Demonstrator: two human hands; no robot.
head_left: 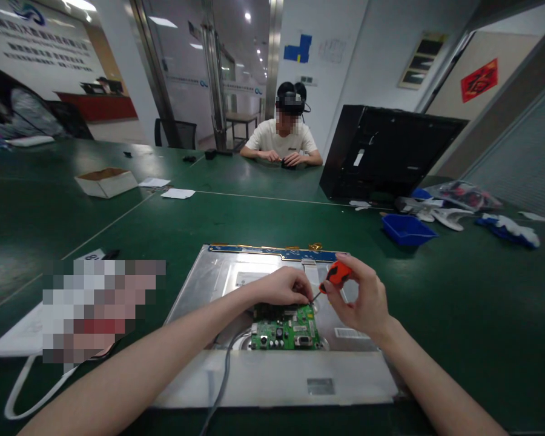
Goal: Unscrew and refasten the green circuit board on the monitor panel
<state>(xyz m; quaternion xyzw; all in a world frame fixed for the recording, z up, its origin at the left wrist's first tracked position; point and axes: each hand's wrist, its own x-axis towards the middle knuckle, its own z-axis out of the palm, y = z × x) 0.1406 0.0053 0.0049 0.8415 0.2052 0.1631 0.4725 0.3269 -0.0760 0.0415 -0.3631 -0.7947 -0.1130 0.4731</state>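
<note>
Between the thumb and fingers of my right hand (366,297) is a short screwdriver with an orange and black handle (340,274). Its thin shaft slants down to the left, to the top right corner of a green circuit board (284,330). My left hand (293,286) is closed in a pinch by the screwdriver's tip; what its fingertips hold, if anything, is hidden. Under both hands lies a flat metal display panel (200,297) with a blue circuit strip (254,249) along its far edge. A grey cable (227,369) runs from the board towards me.
A blue tray (406,230) and a black monitor housing (386,151) stand to the right, near gloves (511,230). Left are an open cardboard box (106,183), papers (178,194) and a white bag with a handle (18,333). A person (281,136) sits across the table.
</note>
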